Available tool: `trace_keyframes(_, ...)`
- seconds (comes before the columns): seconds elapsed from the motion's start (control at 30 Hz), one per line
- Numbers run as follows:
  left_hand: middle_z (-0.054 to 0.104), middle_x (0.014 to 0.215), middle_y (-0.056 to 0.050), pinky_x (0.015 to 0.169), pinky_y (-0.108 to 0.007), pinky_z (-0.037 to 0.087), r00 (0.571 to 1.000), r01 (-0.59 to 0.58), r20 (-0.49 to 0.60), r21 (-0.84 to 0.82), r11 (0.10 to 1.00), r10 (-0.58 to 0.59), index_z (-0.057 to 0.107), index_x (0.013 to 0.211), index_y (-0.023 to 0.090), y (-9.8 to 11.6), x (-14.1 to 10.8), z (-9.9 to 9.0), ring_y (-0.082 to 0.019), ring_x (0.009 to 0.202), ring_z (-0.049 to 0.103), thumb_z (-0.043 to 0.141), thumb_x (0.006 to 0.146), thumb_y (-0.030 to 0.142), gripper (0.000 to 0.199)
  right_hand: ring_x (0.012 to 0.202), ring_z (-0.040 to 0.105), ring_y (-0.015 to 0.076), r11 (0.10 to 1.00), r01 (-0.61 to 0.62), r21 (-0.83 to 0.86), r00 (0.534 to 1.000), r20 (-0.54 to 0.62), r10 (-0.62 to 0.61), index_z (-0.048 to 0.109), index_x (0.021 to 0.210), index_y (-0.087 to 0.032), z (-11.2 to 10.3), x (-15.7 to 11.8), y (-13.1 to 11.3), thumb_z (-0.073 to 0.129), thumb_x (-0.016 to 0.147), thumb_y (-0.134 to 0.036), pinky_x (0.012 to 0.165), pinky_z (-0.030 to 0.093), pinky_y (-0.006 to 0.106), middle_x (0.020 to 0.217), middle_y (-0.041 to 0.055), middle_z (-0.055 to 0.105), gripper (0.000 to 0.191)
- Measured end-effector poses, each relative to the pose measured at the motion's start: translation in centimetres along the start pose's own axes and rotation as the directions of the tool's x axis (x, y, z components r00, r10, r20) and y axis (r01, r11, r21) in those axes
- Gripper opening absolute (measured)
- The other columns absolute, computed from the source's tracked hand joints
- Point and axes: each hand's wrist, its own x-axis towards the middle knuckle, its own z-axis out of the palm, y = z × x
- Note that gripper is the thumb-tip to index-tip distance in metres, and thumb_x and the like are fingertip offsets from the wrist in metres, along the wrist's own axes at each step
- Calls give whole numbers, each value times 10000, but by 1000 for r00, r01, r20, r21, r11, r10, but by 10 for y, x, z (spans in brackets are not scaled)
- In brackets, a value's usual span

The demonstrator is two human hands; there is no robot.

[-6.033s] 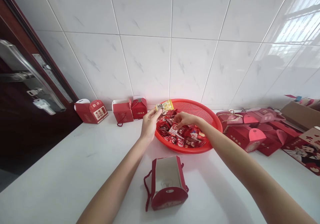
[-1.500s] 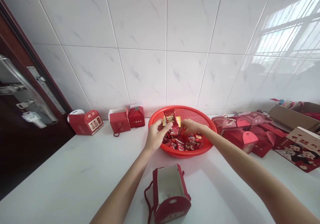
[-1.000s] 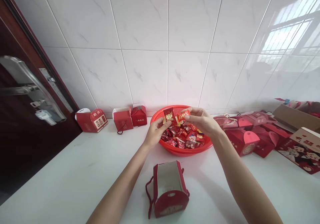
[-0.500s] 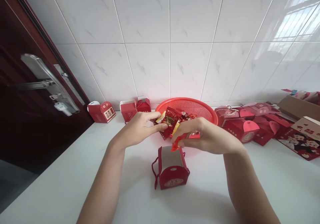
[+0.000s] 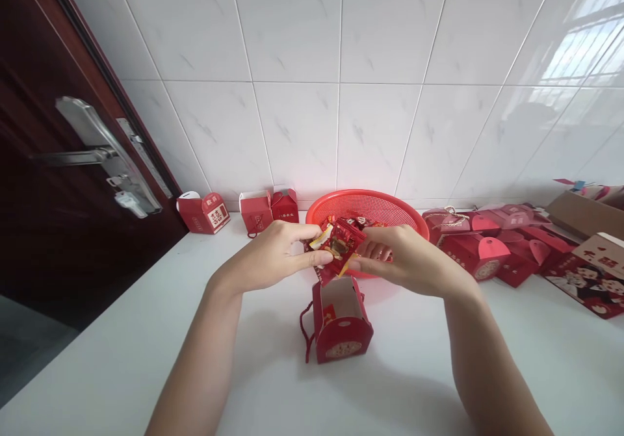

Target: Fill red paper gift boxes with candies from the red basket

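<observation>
My left hand (image 5: 275,259) pinches a bunch of wrapped candies (image 5: 340,244), red and yellow, just above an open red gift box (image 5: 340,319) with a cord handle that stands on the white counter (image 5: 146,332). From the right, the fingers of my right hand (image 5: 402,264) close on the same bunch. One red candy lies inside the box. Behind my hands sits a red mesh basket (image 5: 375,203) holding more candies, mostly hidden by my hands.
Three small red boxes (image 5: 205,211) (image 5: 254,210) (image 5: 285,203) stand along the tiled wall at the left. A heap of flat red boxes (image 5: 482,251) and a cardboard carton (image 5: 580,212) fill the right. A dark door with a metal handle (image 5: 92,153) borders the counter's left.
Both hands drew back from the basket toward the open box, carrying candies. A red candy that my right hand held half a second ago now lies inside the box.
</observation>
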Motion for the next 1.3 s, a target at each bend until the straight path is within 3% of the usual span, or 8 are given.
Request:
trace_keyframes(0.1, 474, 656, 14, 531, -254, 365, 999, 2, 35, -73, 997, 1, 546, 655, 220, 0, 0, 1, -144, 603, 429, 624, 903, 500, 382, 713, 649, 203, 999, -17, 50, 1000, 0, 17, 713, 945, -249, -2, 2, 1, 779, 813, -397, 588, 471, 292, 794, 22, 715, 209)
trace_keyframes(0.23, 649, 723, -30, 643, -300, 510, 1000, -21, 13, -242, 970, 25, 719, 754, 228, 1, 1, 1, -232, 745, 623, 684, 868, 450, 252, 756, 681, 222, 989, -55, 137, 996, 76, 44, 688, 1041, -243, 4, 5, 2, 812, 770, -328, 624, 512, 311, 820, 17, 725, 311)
trace_keyframes(0.37, 761, 893, -47, 792, -331, 562, 998, -63, -9, -310, 949, 63, 808, 899, 245, 3, 2, 1, -262, 879, 706, 682, 893, 381, 186, 830, 726, 230, 952, -65, 300, 991, 133, 26, 681, 976, -211, 9, 8, -1, 716, 854, -281, 687, 565, 324, 900, 32, 744, 145)
trace_keyframes(0.6, 779, 896, -45, 787, -339, 570, 996, -81, -64, -293, 953, 65, 818, 912, 240, 1, 3, 2, -267, 867, 713, 712, 877, 356, 161, 770, 753, 229, 860, -92, 501, 995, 83, 58, 703, 872, -183, 11, 11, -4, 713, 835, -247, 665, 614, 326, 853, 28, 743, 74)
trace_keyframes(0.8, 764, 900, -25, 743, -300, 544, 996, -86, -12, -105, 991, 85, 792, 945, 235, 1, 1, -1, -218, 841, 691, 628, 947, 410, 240, 683, 707, 197, 941, -123, 316, 992, 53, 112, 737, 822, -159, 9, 8, -3, 681, 832, -211, 596, 556, 282, 738, 25, 734, 77)
trace_keyframes(0.97, 671, 739, -6, 638, -262, 482, 996, -90, 5, 49, 995, 90, 712, 771, 194, 5, -1, -1, -153, 689, 593, 582, 974, 416, 328, 617, 674, 167, 977, -152, 152, 988, 61, 144, 731, 804, -165, 4, 4, -7, 653, 837, -188, 560, 509, 258, 686, 8, 714, 88)
trace_keyframes(1.2, 576, 660, 21, 612, -240, 427, 992, -42, -119, 85, 996, 52, 601, 662, 186, 0, -7, -10, -131, 665, 525, 580, 964, 416, 380, 606, 660, 163, 972, -221, 82, 962, 179, 204, 701, 767, -168, 0, 2, -10, 644, 848, -208, 545, 462, 258, 703, 14, 702, 107)
trace_keyframes(1.3, 664, 740, 11, 689, -233, 477, 997, -77, 19, 20, 997, 76, 671, 731, 195, 4, -13, -21, -141, 725, 599, 592, 964, 370, 302, 565, 605, 147, 969, -243, -42, 944, 221, 246, 674, 736, -169, 3, 2, -14, 625, 844, -178, 499, 368, 255, 660, 4, 656, 119)
